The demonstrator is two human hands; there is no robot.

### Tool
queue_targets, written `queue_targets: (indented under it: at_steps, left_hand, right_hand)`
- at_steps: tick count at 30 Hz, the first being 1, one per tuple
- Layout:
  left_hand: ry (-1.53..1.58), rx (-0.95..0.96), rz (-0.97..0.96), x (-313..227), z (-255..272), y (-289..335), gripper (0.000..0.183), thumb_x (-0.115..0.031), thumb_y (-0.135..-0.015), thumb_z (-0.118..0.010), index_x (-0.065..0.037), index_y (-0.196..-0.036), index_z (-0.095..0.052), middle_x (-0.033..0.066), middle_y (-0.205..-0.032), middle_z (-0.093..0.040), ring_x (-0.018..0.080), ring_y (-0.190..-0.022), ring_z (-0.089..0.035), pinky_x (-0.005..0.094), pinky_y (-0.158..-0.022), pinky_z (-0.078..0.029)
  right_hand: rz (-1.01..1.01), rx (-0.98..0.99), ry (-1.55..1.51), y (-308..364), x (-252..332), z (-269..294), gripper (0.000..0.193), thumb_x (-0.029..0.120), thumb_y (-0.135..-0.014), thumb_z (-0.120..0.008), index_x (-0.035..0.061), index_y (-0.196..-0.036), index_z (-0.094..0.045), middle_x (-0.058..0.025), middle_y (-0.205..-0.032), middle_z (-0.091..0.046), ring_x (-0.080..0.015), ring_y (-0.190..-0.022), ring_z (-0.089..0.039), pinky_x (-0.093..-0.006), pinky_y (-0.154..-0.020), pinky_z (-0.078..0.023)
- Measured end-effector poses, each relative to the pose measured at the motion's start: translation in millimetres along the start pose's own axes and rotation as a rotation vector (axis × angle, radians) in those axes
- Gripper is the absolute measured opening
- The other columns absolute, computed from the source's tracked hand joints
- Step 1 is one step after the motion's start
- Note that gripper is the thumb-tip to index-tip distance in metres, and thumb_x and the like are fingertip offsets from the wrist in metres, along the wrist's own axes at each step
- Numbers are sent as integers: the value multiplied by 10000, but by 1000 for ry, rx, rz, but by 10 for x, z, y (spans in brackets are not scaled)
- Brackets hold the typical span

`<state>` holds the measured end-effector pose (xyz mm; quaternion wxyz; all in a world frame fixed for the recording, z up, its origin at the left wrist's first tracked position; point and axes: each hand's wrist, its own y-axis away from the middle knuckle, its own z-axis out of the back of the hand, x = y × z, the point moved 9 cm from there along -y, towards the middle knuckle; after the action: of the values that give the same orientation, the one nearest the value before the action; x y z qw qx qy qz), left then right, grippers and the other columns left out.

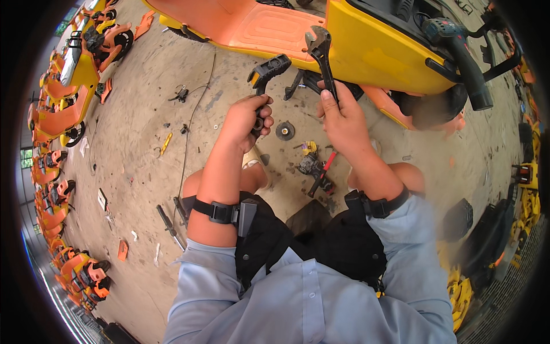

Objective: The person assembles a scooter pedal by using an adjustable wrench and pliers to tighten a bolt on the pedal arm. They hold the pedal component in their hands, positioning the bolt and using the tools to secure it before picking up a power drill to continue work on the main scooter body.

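Note:
My left hand (247, 117) is closed around a black hooked metal piece (271, 70) with yellow edges on its head; its exact kind is unclear. A ring-shaped end shows below the fingers. To its right, my right hand (342, 117) grips a dark adjustable wrench (322, 54) by the handle, its worn jaw pointing up. Both are raised and apart, in front of an orange and yellow scooter (375, 54). The wrench's head overlaps the scooter's side in the picture; whether they touch, I cannot tell. Below my hands, a round black disc (285, 136) lies on the floor.
Between my legs lie a power tool (309, 163) and a red-handled tool (329, 161). A teal and black power tool (447, 30) rests on the scooter. A thin cable (192, 117), a yellow tool (166, 143) and black-handled cutters (168, 222) are on the left floor. Parked scooters (63, 112) line the left.

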<state>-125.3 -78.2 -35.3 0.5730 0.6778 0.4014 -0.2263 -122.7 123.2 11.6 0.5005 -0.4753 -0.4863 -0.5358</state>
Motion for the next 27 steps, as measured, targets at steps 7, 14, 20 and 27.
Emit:
queue_targets:
  at_steps: [7,14,20,27]
  left_hand:
    - [158,159,130,112,-106,1,141,-192,-1006,-488,-56,-973,-512,-35,-641,-404,89,-512,-377,243,-442,-283]
    - [200,215,176,172,-241,-5,139,-201,-1005,-492,-72,-960,-513,-50,-636,-395,76,-501,-359,232,-434,-265]
    - [157,172,154,182,-226,-4,132,-186,-1003,-485,-67,-953,-514,-44,-641,-405,84,-505,-369,245,-439,-277]
    - [107,18,209,407,-46,-148,98,-141,-978,-504,-44,-970,-513,-28,-657,-424,97,-531,-395,249,-445,-290]
  right_hand:
    - [116,53,162,4,59,-24,214,196,-1031,-523,26,-1133,-604,-47,-709,-566,-98,-645,-509,-273,-602,-441]
    - [184,0,97,-26,212,129,222,213,-1034,-525,28,-1121,-611,-24,-685,-533,-81,-622,-475,-259,-591,-421]
    - [540,-129,-94,171,607,260,217,191,-1048,-478,8,-1128,-564,20,-673,-495,-68,-610,-452,-230,-568,-384]
    - [-8,67,797,-205,-229,-56,258,268,-983,-526,12,-960,-533,-316,-840,-623,-486,-846,-603,-563,-718,-459]
